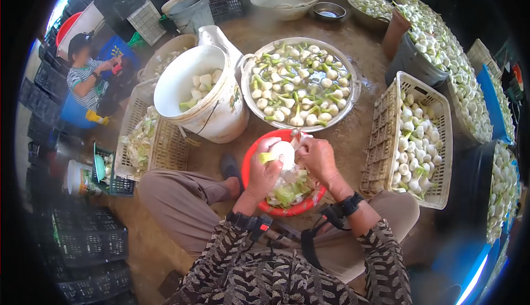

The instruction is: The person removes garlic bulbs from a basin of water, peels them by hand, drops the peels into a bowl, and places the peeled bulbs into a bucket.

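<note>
Over a red basin (247, 164) between my knees, my left hand (264, 169) holds a white garlic bulb (284, 153) with a short green stem pointing left. The fingers of my right hand (318, 158) are pinched at the bulb's right side on pale, papery skin (298, 137). Peeled skins and leaves (290, 190) lie in the basin below both hands. Just beyond it stands a wide metal basin (247, 91) of garlic bulbs in water. A white bucket (218, 118) with a few bulbs inside is at its left.
On the right stands a crate (381, 133) full of garlic bulbs, with more heaped garlic (452, 62) behind. Another crate (165, 145) holding leaves is at the left. A person (85, 78) in a striped shirt sits at the far left. Black crates (91, 238) stand at the lower left.
</note>
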Motion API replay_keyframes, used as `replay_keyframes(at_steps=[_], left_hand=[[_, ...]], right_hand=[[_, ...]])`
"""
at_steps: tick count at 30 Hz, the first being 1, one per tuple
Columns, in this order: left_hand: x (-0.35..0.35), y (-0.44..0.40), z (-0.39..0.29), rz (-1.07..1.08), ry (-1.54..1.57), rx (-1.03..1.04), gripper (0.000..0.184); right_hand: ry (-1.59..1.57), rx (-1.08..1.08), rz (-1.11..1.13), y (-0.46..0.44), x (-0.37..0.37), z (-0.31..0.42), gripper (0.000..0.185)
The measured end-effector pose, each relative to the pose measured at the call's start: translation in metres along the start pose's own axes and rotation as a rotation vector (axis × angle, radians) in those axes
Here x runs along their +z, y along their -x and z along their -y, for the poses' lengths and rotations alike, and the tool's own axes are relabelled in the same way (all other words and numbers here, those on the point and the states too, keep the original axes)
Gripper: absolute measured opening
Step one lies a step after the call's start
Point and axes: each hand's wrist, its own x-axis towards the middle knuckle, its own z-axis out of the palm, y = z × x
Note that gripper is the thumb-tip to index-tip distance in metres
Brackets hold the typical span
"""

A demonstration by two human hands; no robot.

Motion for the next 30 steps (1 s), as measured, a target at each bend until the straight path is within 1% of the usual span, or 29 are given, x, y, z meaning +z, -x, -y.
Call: replay_keyframes(at_steps=[1, 2, 3, 5, 6, 7, 9, 10, 11, 13, 14, 16, 17, 19, 20, 21, 23, 24, 25, 27, 28, 30], left_hand=[[-0.003, 0.001, -0.001, 0.054, 0.101, -0.010, 0.038], [-0.005, 0.002, 0.000, 0.048, 0.097, -0.011, 0.038], [-0.006, 0.000, 0.002, 0.027, 0.088, 0.004, 0.040], [-0.008, -0.004, 0.005, 0.001, 0.084, 0.020, 0.041], [-0.008, -0.004, 0.006, 0.003, -0.092, 0.147, 0.042], [-0.005, -0.006, 0.006, 0.007, -0.265, 0.279, 0.043], [0.000, -0.004, -0.001, 0.040, -0.274, 0.295, 0.045], [0.002, -0.003, -0.005, 0.063, -0.293, 0.310, 0.048], [0.004, -0.002, -0.005, 0.065, -0.291, 0.313, 0.048], [0.005, 0.004, -0.001, 0.070, -0.301, 0.215, 0.046], [0.004, 0.005, 0.002, 0.072, -0.306, 0.213, 0.046], [0.004, 0.003, 0.001, -0.009, -0.182, 0.216, 0.042], [0.000, 0.002, 0.000, -0.001, -0.182, 0.220, 0.042], [-0.016, -0.001, -0.021, 0.141, 0.403, -0.010, 0.043], [-0.018, -0.003, -0.025, 0.129, 0.277, 0.004, 0.048], [-0.019, -0.004, -0.024, 0.115, 0.272, -0.004, 0.048], [-0.016, -0.006, -0.017, 0.077, 0.267, -0.017, 0.047], [-0.017, -0.007, -0.006, 0.087, 0.150, 0.070, 0.050], [-0.013, -0.007, -0.006, 0.097, 0.156, 0.071, 0.050], [-0.003, -0.004, -0.009, 0.123, 0.300, 0.026, 0.052], [0.001, -0.004, -0.009, 0.126, 0.305, 0.033, 0.052], [0.006, -0.003, -0.005, 0.067, 0.200, -0.027, 0.052]], right_hand=[[0.018, -0.004, 0.038, -0.002, -0.002, -0.008, 0.014], [-0.064, -0.010, 0.112, -0.003, -0.004, -0.015, 0.015], [-0.065, -0.018, 0.113, -0.002, -0.010, -0.004, 0.015], [-0.628, 0.108, 0.217, 0.005, -0.028, 0.026, 0.013], [-0.578, 0.044, 0.200, 0.008, -0.025, 0.027, 0.013], [-0.570, 0.047, 0.194, 0.007, -0.024, 0.027, 0.013], [-0.371, -0.019, 0.126, 0.009, -0.022, 0.028, 0.018], [-0.391, 0.030, 0.182, 0.008, -0.025, 0.030, 0.016], [-0.390, 0.031, 0.179, 0.008, -0.027, 0.033, 0.016], [0.024, -0.084, 0.056, 0.010, -0.025, 0.038, 0.014], [0.018, -0.083, 0.057, 0.010, -0.023, 0.037, 0.014], [0.144, -0.008, 0.052, 0.009, -0.021, 0.028, 0.014], [0.141, -0.003, 0.044, 0.008, -0.015, 0.013, 0.014], [0.211, 0.015, 0.190, 0.007, 0.000, -0.019, 0.015], [0.127, -0.070, 0.188, 0.010, 0.006, -0.027, 0.011], [0.122, -0.078, 0.202, 0.010, 0.006, -0.020, 0.011], [-0.830, 0.174, 0.350, 0.007, -0.012, 0.005, 0.018], [-0.878, 0.194, 0.418, 0.005, -0.026, 0.018, 0.024], [-0.877, 0.199, 0.406, 0.007, -0.028, 0.022, 0.024], [-0.984, 0.190, 0.390, 0.009, -0.028, 0.030, 0.026], [-0.999, 0.194, 0.370, 0.008, -0.025, 0.031, 0.029], [-0.965, 0.175, 0.372, 0.007, -0.021, 0.026, 0.029]])
